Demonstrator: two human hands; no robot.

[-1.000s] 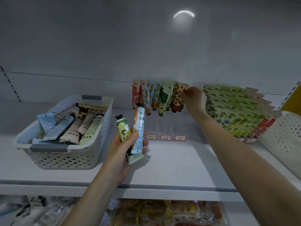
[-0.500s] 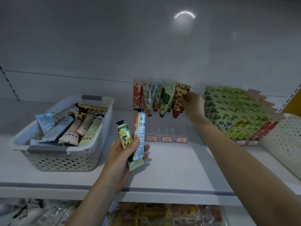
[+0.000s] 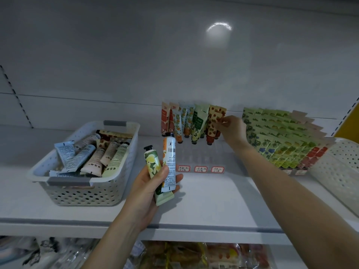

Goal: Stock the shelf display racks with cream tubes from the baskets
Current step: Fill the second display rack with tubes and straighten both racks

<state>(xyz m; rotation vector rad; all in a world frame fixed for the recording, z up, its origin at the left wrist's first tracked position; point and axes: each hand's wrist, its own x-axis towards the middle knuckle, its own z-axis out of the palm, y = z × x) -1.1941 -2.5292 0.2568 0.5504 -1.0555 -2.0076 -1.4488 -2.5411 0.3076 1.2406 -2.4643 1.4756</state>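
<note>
My left hand [image 3: 149, 188] holds two cream tubes upright over the shelf: a green-and-yellow tube [image 3: 153, 167] with a black cap and a white-and-orange tube [image 3: 169, 162] with its barcode side facing me. My right hand [image 3: 232, 131] reaches to the back of the clear display rack [image 3: 202, 156], fingertips pinching the top of a red-patterned tube [image 3: 212, 123] at the right end of a row of standing tubes. A white perforated basket [image 3: 87, 193] on the left holds several more tubes.
A second rack [image 3: 281, 140] to the right is packed with green, blue and red tubes. Another white basket [image 3: 342, 164] sits at the far right edge. Price labels [image 3: 201, 169] line the rack's front. Packaged goods fill the shelf below [image 3: 194, 255].
My right hand has shifted slightly right along the red-patterned tube's top edge. My left hand and its two tubes have hardly moved.
</note>
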